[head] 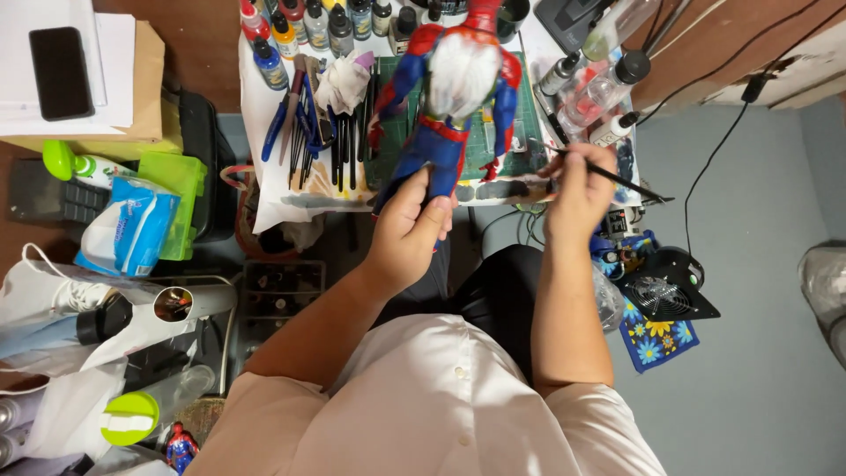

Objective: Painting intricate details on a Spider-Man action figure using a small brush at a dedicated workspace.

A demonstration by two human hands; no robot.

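Note:
My left hand [407, 231] grips the legs of a red and blue action figure [454, 97], holding it up over the desk with its white-painted back toward me. My right hand [577, 189] holds a thin black paintbrush [617, 179] by its handle, the brush lying across my fingers and its tip pointing left toward the figure's lower arm. The figure stands over a green cutting mat [520, 132] on a white paper sheet.
Paint bottles [313, 25] line the desk's far edge, with brushes and tools [339, 141] laid out left of the mat. Clear bottles [599, 84] sit at the right. A phone [60, 72], a wipes pack [132, 225] and a small fan [661, 295] lie around.

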